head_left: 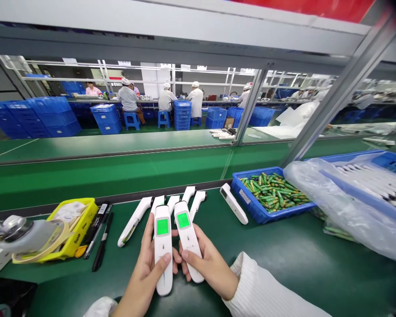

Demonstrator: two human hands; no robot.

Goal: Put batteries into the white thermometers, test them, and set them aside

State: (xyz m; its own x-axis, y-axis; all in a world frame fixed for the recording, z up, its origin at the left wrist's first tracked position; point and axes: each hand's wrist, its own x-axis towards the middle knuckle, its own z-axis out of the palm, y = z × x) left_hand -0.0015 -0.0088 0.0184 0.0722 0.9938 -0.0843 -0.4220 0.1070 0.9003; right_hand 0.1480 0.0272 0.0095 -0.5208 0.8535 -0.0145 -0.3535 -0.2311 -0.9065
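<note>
My left hand [149, 268] is wrapped round a white infrared thermometer [163, 273] with its square screen lit green and its thumb lying on the front. Beside it my right hand [211, 264] grips a second white thermometer [186, 240], tilted a little to the left, also with a green screen. The two thermometers are close together, screens facing me. Just behind them several more white thermometers [135, 222] lie on the green table; the leftmost shows green and yellow inside its handle. Another thermometer [233, 203] rests alone to the right.
A blue bin [262, 215] of green batteries stands at the right, beside a plastic-covered blue crate [346, 185] of white parts. At left are a yellow basket [89, 215], a metal-topped bottle [36, 237] and black markers [103, 242]. People in white work beyond the conveyor [119, 176].
</note>
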